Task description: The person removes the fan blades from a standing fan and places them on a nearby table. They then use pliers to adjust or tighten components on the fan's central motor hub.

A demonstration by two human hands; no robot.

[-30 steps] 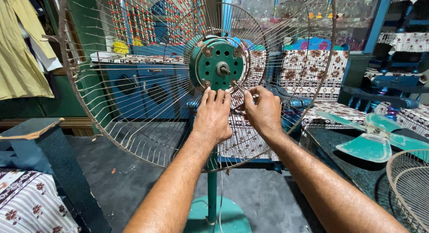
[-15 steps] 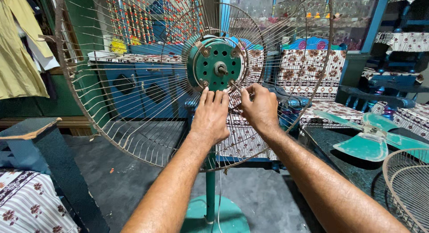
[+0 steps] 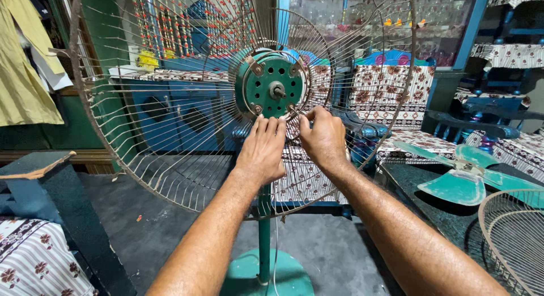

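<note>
While both hands sit at the hub, the entries below record only what the head view shows.

Step in hand: judged to be fastening or loosening work where the rear wire guard (image 3: 170, 131) meets the green motor housing (image 3: 276, 86), at the housing's lower right edge.

Fan position: pedestal fan standing upright on its green pole (image 3: 264, 239) and round base (image 3: 283, 279) on the floor; bare shaft (image 3: 277, 91) at the hub, no blade mounted.

Left hand (image 3: 263, 151): fingers extended and close together, tips resting against the guard wires just below the housing; grip flat, clamped on nothing, seemingly steadying the guard.

Right hand (image 3: 324, 138): fingers curled, thumb and forefinger pinched together at the lower right mounting point; whether a nut or screw sits inside that pinch cannot be told, it is hidden by the fingers.

Next move calls for: by judgement, a fine fingertip turn at that mounting point with the guard kept from swinging.

Nearby: detached green fan blade (image 3: 459, 180) lying on the dark tabletop (image 3: 408, 194) to the right; second wire guard (image 3: 518, 239) at the lower right, apart from both hands.
</note>
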